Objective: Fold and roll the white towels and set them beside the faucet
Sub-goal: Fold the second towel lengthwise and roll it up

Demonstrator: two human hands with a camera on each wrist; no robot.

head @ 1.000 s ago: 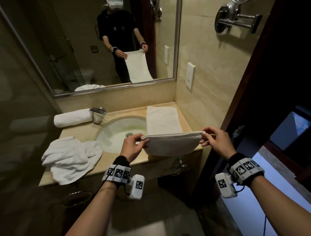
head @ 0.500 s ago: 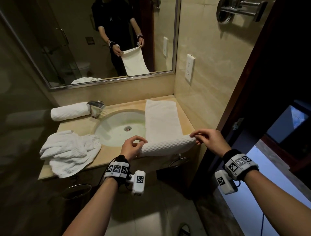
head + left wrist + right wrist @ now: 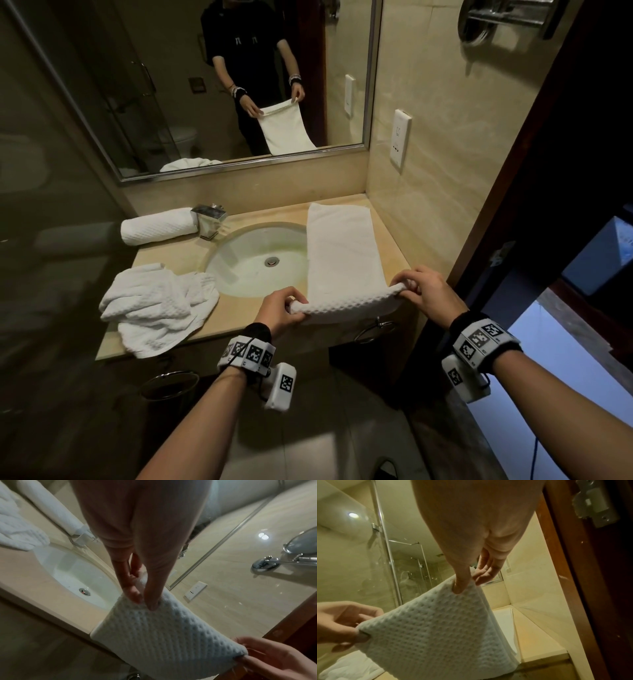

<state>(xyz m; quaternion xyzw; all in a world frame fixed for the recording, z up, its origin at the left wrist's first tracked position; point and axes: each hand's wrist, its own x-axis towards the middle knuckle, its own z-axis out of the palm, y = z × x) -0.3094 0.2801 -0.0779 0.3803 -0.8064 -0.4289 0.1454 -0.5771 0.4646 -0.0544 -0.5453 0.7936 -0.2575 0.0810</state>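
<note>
A long folded white towel (image 3: 339, 246) lies along the counter's right side, its near end turned over at the front edge. My left hand (image 3: 286, 308) pinches the left corner of that turned end (image 3: 150, 607). My right hand (image 3: 419, 291) pinches the right corner (image 3: 462, 586). A finished rolled towel (image 3: 157, 226) lies left of the chrome faucet (image 3: 209, 219). A loose pile of white towels (image 3: 157, 305) sits on the counter's front left.
The oval sink basin (image 3: 253, 257) lies between the pile and the long towel. A tiled wall with a socket (image 3: 400, 140) bounds the counter on the right, a mirror (image 3: 205, 85) stands behind. Metal rings (image 3: 373, 329) hang under the counter's front edge.
Both hands have lowered the towel's near end from mid-air to the counter's front edge and turned it over on itself. The view has tilted down slightly.
</note>
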